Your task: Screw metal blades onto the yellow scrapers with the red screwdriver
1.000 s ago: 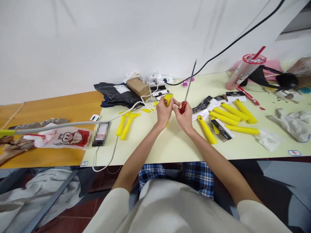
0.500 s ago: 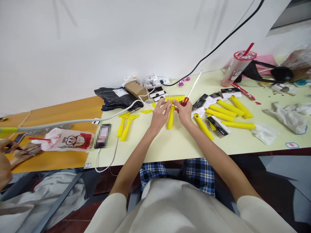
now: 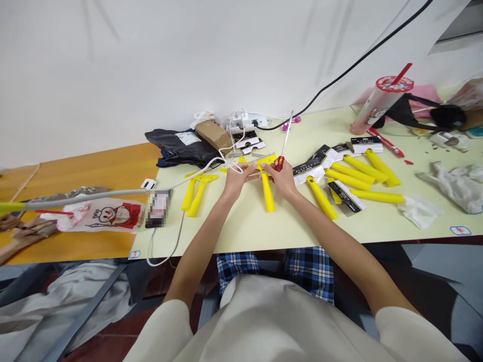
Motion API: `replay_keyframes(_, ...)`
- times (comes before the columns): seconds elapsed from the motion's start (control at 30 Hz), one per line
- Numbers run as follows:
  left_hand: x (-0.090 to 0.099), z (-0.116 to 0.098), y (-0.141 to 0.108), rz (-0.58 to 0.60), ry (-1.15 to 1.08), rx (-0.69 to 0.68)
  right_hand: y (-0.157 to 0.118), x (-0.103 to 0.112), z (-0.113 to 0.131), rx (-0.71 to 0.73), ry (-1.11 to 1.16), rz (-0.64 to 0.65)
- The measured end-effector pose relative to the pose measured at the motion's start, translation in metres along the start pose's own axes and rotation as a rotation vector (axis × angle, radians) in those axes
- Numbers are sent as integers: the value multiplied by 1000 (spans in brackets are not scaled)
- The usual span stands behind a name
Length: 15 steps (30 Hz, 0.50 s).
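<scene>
Between my hands is a yellow scraper (image 3: pixel 267 190), its wide head at the top and its handle pointing toward me. My left hand (image 3: pixel 237 180) is closed on the left end of the head. My right hand (image 3: pixel 283 177) pinches the scraper's right side and also holds a screwdriver (image 3: pixel 287 134) with a red handle, its shaft pointing up and away. Two more yellow scrapers (image 3: pixel 199 197) lie to the left. On the right lie several yellow handles (image 3: pixel 321 198) with black-and-white cards (image 3: pixel 345 197).
Behind my hands are a black plastic bag (image 3: pixel 181 147), a brown box (image 3: pixel 213 134) and a power strip (image 3: pixel 256 120) with white cables. A phone (image 3: pixel 158 208) lies left, a tall cup (image 3: pixel 381 103) stands right. Another person's hands (image 3: pixel 33 226) are at far left.
The scraper's head has tilted, its left end now lower, and its handle has swung to the right. The screwdriver points more steeply upward. The view has shifted slightly.
</scene>
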<state>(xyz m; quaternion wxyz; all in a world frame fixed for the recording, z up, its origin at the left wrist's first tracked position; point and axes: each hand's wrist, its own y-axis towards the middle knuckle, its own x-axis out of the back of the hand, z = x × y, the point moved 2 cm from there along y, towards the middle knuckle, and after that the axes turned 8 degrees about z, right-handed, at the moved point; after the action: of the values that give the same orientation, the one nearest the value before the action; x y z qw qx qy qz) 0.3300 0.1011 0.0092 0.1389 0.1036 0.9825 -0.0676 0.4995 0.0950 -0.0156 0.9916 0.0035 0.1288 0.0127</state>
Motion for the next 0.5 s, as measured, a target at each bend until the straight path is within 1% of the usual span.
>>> replay_keyframes(0.07, 8, 3, -2, 16, -2, 35, 0, 2, -2, 17, -150, -7)
replay_keyframes(0.17, 17, 10, -4, 61, -3, 98, 0, 4, -4, 84, -360, -23)
replay_keyframes(0.3, 26, 22, -6, 86, -43, 151, 0, 5, -7, 151, -521, -19)
replay_keyframes(0.5, 34, 30, -7, 155, -78, 221, 0, 6, -5, 163, -704, 9)
